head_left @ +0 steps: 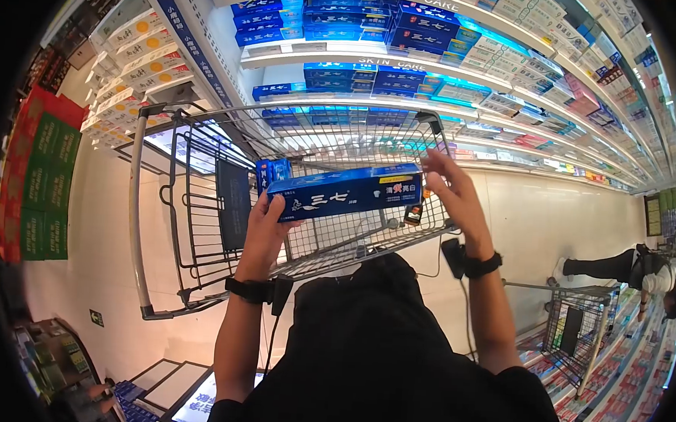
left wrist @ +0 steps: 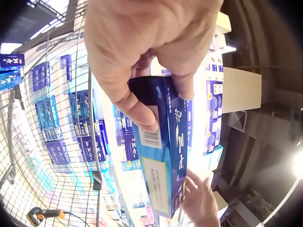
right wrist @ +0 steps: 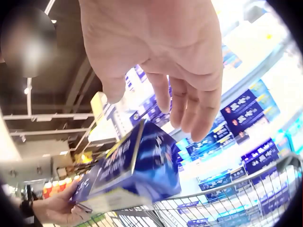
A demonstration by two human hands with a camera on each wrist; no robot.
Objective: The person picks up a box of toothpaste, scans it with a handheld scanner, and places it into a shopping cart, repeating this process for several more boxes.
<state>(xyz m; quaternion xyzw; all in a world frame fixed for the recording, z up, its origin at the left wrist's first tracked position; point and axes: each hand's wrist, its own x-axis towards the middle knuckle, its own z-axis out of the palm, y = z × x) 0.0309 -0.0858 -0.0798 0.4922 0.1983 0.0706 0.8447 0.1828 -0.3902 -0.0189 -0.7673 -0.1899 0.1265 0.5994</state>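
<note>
A long blue toothpaste box (head_left: 346,194) with white lettering is held over a shopping cart. My left hand (head_left: 267,224) grips its left end, thumb on the front face and fingers around the other side, as the left wrist view also shows of the box (left wrist: 163,146). My right hand (head_left: 459,198) is beside the box's right end, fingers spread and loosely bent. In the right wrist view, a gap shows between the right hand's fingertips (right wrist: 201,132) and the box (right wrist: 137,170). A smaller blue box (head_left: 273,174) is in the cart, behind the held one.
The wire shopping cart (head_left: 142,224) stands in front of me. Inside it is a small black and orange item (head_left: 413,214). Shelves of blue boxes (head_left: 344,16) rise behind the cart. Another cart (head_left: 576,330) and a person (head_left: 610,269) are at right; green cartons (head_left: 49,188) stand at left.
</note>
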